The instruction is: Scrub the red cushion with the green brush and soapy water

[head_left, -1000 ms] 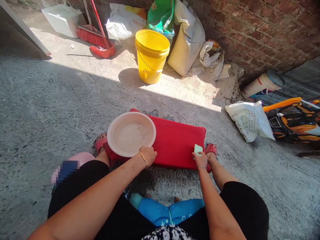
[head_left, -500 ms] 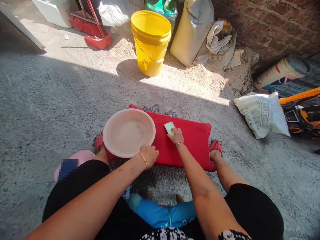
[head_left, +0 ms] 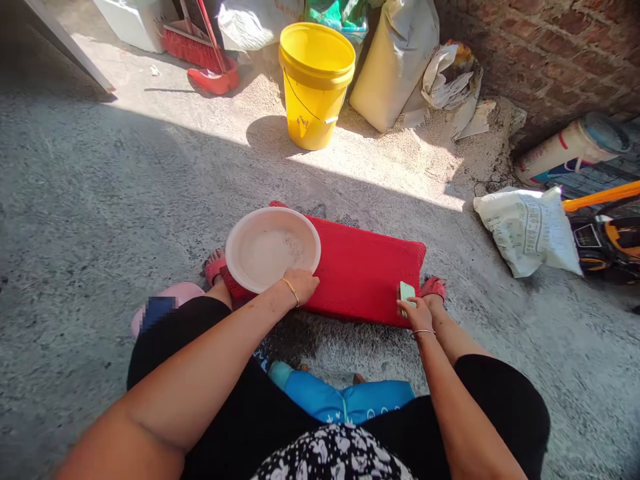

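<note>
A long red cloth-covered slab (head_left: 365, 273) lies in front of me between my feet. A pale pink basin (head_left: 273, 250) stands on its left end, with cloudy liquid and some specks inside. My left hand (head_left: 303, 287) is closed at the basin's near right rim, against the red cloth; its fingertips are hidden, so what it grips I cannot make out. My right hand (head_left: 417, 312) holds a pale green, rounded rectangular block (head_left: 407, 292) at the right end of the red cloth. The block's underside is hidden.
A yellow bucket (head_left: 316, 87) stands ahead on the concrete floor. Sacks (head_left: 395, 67) lean near the brick wall (head_left: 545, 47). A white bag (head_left: 527, 230) and an orange-and-black machine (head_left: 613, 233) are at right. Blue cloth (head_left: 345, 400) shows below me; the floor near it is wet.
My right hand has slid the pale green block from the middle of the red cloth to its right end. My left hand stays by the basin's rim. The whole view has shifted slightly.
</note>
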### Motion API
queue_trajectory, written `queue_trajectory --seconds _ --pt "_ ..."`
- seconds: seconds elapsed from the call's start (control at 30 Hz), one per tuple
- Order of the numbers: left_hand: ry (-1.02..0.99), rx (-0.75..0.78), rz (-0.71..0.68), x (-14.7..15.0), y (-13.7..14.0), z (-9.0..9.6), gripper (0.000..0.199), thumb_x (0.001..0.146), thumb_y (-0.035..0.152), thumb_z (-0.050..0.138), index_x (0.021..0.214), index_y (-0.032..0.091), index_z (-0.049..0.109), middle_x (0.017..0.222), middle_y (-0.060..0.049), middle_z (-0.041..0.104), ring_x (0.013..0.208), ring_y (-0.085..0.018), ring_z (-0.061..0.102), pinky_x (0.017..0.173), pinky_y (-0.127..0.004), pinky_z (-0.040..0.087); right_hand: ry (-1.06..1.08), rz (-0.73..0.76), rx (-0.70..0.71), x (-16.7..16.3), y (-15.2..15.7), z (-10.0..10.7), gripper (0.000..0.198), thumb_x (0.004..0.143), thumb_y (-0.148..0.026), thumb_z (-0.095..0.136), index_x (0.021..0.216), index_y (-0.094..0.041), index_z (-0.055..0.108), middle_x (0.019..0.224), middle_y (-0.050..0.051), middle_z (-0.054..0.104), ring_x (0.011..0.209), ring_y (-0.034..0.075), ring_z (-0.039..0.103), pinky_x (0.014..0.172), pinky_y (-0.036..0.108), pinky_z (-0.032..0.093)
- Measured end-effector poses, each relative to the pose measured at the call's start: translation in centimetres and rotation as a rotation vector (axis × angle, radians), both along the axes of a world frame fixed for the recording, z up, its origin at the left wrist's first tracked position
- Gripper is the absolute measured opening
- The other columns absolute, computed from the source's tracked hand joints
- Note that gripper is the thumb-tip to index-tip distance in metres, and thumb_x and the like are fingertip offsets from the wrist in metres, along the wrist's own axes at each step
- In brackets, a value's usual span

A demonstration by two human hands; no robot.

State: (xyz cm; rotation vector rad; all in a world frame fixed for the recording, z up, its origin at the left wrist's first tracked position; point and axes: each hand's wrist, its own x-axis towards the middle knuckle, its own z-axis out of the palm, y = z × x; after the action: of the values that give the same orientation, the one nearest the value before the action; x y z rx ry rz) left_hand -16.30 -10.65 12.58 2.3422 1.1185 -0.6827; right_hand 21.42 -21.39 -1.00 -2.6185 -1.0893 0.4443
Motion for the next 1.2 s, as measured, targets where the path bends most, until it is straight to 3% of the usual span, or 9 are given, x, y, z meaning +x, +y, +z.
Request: queue_trajectory --seconds 0.13,0.23,0.47,0.73,0.93,1.2 --pt "-0.009 -0.007 0.015 -1.0 0.6 0.7 0.034 0.090 0.022 0.049 0.121 0.016 0.062 0.124 -0.018 0.061 0.112 -0.031 0.060 0.090 -0.046 0.048 0.181 0.140 -0.065 -4.7 -1.6 -0.3 0.041 0.060 -0.047 0.071 0.093 -0.022 0.067 0.084 0.003 0.066 0.079 0.021 0.063 0.070 0.029 0.045" --pt "-0.015 -0.001 0.027 -1.6 0.9 1.2 0.037 0.091 0.022 0.047 0.124 0.014 0.060 0.125 -0.020 0.060 0.114 -0.032 0.059 0.091 -0.047 0.048 0.193 0.214 -0.073 -6.4 -2.1 -0.2 0.044 0.059 -0.049 0.071 0.094 -0.023 0.067 0.087 0.004 0.065 0.083 0.021 0.061 0.073 0.030 0.045" --pt "-0.045 0.024 0.020 -2.2 1.1 1.3 0.037 0.091 0.021 0.044 0.123 0.009 0.060 0.124 -0.022 0.060 0.113 -0.034 0.060 0.091 -0.047 0.049 0.217 0.189 -0.133 -6.4 -2.6 -0.3 0.047 0.058 -0.050 0.071 0.096 -0.021 0.067 0.081 0.003 0.063 0.080 0.022 0.059 0.072 0.030 0.044" --pt "-0.003 0.002 0.006 -1.6 1.1 1.0 0.038 0.091 0.025 0.046 0.125 0.012 0.059 0.125 -0.022 0.059 0.115 -0.034 0.058 0.092 -0.047 0.049 0.189 0.216 -0.095 -6.7 -2.2 0.0 0.044 0.056 -0.050 0.073 0.088 -0.021 0.065 0.087 0.004 0.063 0.084 0.022 0.057 0.074 0.032 0.043" --pt "0.056 -0.008 -0.022 -1.1 1.3 0.7 0.038 0.092 0.029 0.046 0.126 0.014 0.057 0.127 -0.019 0.058 0.117 -0.031 0.057 0.094 -0.041 0.047 0.184 0.226 -0.067 -6.3 -2.3 0.6 0.049 0.057 -0.052 0.072 0.093 -0.020 0.065 0.087 0.004 0.059 0.084 0.022 0.055 0.076 0.033 0.042" --pt "0.036 0.002 -0.068 -0.7 1.4 0.6 0.039 0.092 0.028 0.045 0.125 0.010 0.055 0.124 -0.021 0.058 0.112 -0.031 0.058 0.091 -0.044 0.047 0.157 0.242 -0.019 -6.4 -1.8 0.7 0.051 0.062 -0.055 0.072 0.097 -0.020 0.065 0.089 0.004 0.054 0.085 0.022 0.052 0.080 0.035 0.042"
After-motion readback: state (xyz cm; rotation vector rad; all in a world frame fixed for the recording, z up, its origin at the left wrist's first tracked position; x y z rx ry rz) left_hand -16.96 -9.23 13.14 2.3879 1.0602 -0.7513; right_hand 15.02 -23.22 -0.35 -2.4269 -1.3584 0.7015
